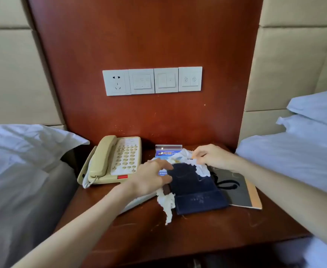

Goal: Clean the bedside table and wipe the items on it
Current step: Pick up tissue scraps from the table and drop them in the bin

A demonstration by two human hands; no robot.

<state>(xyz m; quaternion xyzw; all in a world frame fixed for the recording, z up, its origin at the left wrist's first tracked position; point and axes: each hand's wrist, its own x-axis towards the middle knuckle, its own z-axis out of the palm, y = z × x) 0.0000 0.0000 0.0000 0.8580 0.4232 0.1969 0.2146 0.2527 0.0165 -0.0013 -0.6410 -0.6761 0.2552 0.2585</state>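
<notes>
A dark blue folder [194,188] lies on the reddish wooden bedside table [207,229], over a grey and orange booklet [242,192]. My left hand [151,176] rests on the folder's left edge, fingers spread, with crumpled white tissue [167,202] trailing out beneath it. My right hand [213,157] pinches another part of the white tissue [201,168] at the folder's far edge. A clear acrylic sign holder with a blue card [168,150] stands just behind. A beige telephone [112,161] sits at the table's back left.
Beds with white pillows flank the table: one at the left [23,147], one at the right [304,147]. A row of white wall switches and a socket [152,81] is on the wooden panel above. A thin white item [139,202] lies under my left forearm.
</notes>
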